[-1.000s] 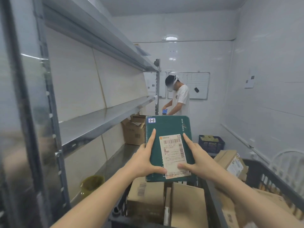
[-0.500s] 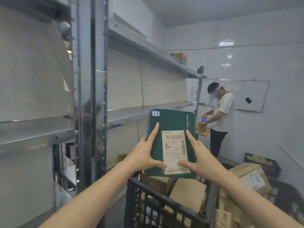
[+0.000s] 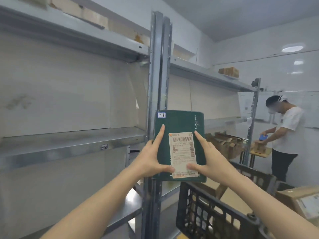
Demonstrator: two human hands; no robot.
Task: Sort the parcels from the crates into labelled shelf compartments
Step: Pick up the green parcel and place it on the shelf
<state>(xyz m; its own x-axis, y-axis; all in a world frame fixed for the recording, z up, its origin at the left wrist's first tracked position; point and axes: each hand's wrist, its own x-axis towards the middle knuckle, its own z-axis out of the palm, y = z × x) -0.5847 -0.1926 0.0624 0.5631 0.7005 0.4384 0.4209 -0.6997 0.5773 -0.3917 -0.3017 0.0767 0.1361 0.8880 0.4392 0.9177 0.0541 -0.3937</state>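
Observation:
I hold a flat dark green parcel (image 3: 179, 125) upright in front of me, its white shipping label facing me and a small sticker reading "1-1" in its top left corner. My left hand (image 3: 151, 159) grips its left edge, thumb across the bottom of the label, index finger pointing up. My right hand (image 3: 205, 157) holds the right edge the same way. The parcel hangs in front of the grey metal shelf upright (image 3: 158, 80), above the black plastic crate (image 3: 207, 213).
Metal shelving (image 3: 69, 142) runs along the left wall, a small tag on its middle shelf lip. Cardboard boxes (image 3: 228, 71) sit on the top shelf. Another person (image 3: 284, 135) stands at the back right by a small table. A brown box (image 3: 300, 200) lies at right.
My view has swung left and up, from the crate toward the shelving bay left of the upright. Both hands keep the same hold on the green parcel.

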